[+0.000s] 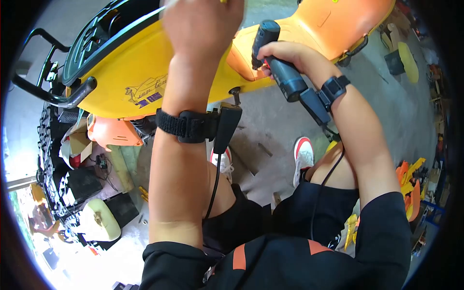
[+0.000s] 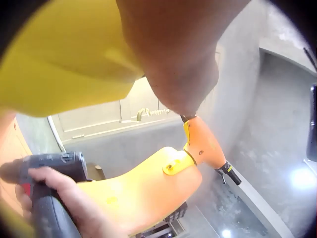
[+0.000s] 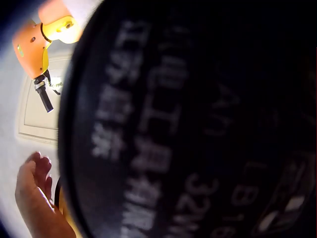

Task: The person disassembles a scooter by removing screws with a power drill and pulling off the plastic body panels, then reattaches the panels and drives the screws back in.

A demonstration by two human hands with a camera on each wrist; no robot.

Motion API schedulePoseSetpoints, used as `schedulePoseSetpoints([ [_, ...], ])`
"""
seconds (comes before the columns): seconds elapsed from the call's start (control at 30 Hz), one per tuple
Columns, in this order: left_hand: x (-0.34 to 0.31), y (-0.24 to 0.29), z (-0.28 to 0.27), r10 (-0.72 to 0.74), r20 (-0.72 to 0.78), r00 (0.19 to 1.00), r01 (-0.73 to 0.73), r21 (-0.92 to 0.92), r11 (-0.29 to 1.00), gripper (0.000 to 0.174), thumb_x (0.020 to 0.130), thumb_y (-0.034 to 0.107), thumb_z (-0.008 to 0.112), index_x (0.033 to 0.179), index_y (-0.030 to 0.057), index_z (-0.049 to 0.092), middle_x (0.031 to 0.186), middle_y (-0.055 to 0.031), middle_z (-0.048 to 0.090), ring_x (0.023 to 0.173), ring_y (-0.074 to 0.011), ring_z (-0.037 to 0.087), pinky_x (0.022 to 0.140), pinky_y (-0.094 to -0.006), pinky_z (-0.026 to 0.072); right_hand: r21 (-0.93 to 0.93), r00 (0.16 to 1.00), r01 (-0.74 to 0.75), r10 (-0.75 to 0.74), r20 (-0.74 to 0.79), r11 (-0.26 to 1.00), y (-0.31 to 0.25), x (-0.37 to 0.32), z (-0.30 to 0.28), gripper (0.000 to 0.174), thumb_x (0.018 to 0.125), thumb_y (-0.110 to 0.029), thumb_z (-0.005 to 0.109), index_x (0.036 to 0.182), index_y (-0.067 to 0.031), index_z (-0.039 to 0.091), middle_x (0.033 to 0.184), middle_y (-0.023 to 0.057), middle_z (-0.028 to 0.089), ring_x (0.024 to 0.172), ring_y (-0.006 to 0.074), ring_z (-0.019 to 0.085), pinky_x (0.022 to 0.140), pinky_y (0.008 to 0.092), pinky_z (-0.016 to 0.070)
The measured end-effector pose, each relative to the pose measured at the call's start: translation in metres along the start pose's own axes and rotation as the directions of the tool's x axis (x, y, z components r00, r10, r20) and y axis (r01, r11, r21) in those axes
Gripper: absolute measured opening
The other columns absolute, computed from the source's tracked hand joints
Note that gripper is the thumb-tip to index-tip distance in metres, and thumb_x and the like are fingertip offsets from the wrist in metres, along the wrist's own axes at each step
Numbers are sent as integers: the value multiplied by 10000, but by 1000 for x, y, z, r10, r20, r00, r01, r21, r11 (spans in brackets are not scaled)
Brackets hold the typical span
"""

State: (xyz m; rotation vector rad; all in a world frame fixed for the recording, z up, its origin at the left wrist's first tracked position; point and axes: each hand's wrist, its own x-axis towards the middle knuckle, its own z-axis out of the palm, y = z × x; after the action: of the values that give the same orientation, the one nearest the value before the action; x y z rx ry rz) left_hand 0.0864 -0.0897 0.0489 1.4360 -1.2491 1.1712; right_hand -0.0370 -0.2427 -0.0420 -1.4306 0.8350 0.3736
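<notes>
My right hand (image 1: pixel 285 53) grips a dark cordless drill (image 1: pixel 288 79) by its handle, with the drill's nose pointing down beside the yellow body panel (image 1: pixel 125 77). In the left wrist view, the drill (image 2: pixel 57 161) and the thumb over it show at the lower left. Its dark printed casing (image 3: pixel 163 129) fills most of the right wrist view. My left hand (image 1: pixel 203 26) reaches over the panel, blurred, its fingers cut off at the top edge. In the right wrist view, the left hand (image 3: pixel 37 193) has loosely bent fingers and nothing visible in them.
An orange section (image 1: pixel 328 24) adjoins the yellow panel. Black tubular rails (image 1: pixel 72 96) stick out on the left. An orange scooter front with a black handlebar grip (image 2: pixel 230 174) stands beyond. Several parts and a pale yellow pad (image 1: pixel 100 220) lie on the floor at left.
</notes>
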Motion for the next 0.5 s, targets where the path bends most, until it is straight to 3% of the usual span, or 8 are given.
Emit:
schedulePoseSetpoints([
  [0.03, -6, 9, 0, -94, 278, 956, 157, -216, 964, 155, 869, 62, 664, 1010, 17, 712, 968, -181, 713, 956, -386, 681, 863, -444, 540, 1, 999, 11, -11, -31, 1000, -1, -3, 2, 364, 898, -275, 663, 1108, 16, 604, 865, 140, 721, 688, 194, 710, 623, 320, 607],
  [0.07, -17, 13, 15, -93, 422, 902, 281, -411, 867, 205, 910, 131, 660, 1073, 16, 708, 1053, -193, 714, 1020, -395, 675, 882, -436, 540, 12, 1000, -3, 3, -7, 1000, 1, 3, 0, 362, 928, -287, 635, 1121, 16, 597, 869, 160, 724, 655, 198, 704, 614, 307, 608],
  [0.1, -24, 22, 23, -107, 550, 829, 376, -404, 834, 245, 941, 178, 646, 1118, 17, 699, 1111, -198, 708, 1076, -408, 664, 922, -436, 534, 15, 1000, -11, 11, -15, 1000, 1, 9, -3, 357, 942, -293, 618, 1122, 14, 594, 865, 168, 722, 648, 197, 703, 614, 304, 609],
  [0.13, -39, 22, 42, -107, 549, 829, 381, -413, 827, 312, 975, 239, 614, 1163, 2, 688, 1158, -221, 696, 1105, -416, 657, 945, -438, 527, 20, 1000, -19, 19, -25, 1000, 1, 8, 0, 353, 957, -298, 602, 1124, 12, 592, 861, 176, 720, 640, 196, 702, 613, 301, 611],
  [0.27, -66, 11, 90, -324, 854, 407, 708, -71, 703, 431, 980, 362, 602, 1177, -6, 709, 1101, -272, 722, 1050, -406, 706, 915, -453, 548, 78, 998, 35, -31, -48, 996, 3, 10, 10, 354, 863, -222, 728, 1069, 9, 556, 917, 188, 681, 699, 244, 732, 648, 329, 648],
  [0.3, -72, 7, 98, -375, 852, 366, 709, 6, 706, 448, 934, 392, 645, 1134, 1, 735, 1023, -264, 741, 988, -399, 731, 886, -451, 566, 58, 1000, 12, -11, -21, 998, 1, 12, 13, 352, 852, -230, 729, 1057, 5, 565, 907, 170, 673, 711, 245, 739, 651, 322, 652],
  [0.4, -76, -6, 103, -358, 873, 332, 581, 109, 806, 468, 902, 410, 669, 1115, 0, 746, 1005, -249, 750, 964, -388, 737, 883, -439, 572, -18, 965, 251, -251, -73, 968, 5, 8, 19, 223, 852, -219, 677, 944, -25, 615, 789, 136, 671, 676, 206, 718, 631, 318, 628],
  [0.5, -83, -18, 131, -374, 873, 313, 569, 142, 810, 467, 874, 409, 697, 1106, 8, 756, 1008, -252, 748, 974, -376, 735, 898, -427, 567, -54, 955, 281, -285, -80, 958, -2, 0, 2, 248, 878, -253, 665, 997, -37, 649, 802, 104, 700, 626, 207, 686, 568, 316, 573],
])
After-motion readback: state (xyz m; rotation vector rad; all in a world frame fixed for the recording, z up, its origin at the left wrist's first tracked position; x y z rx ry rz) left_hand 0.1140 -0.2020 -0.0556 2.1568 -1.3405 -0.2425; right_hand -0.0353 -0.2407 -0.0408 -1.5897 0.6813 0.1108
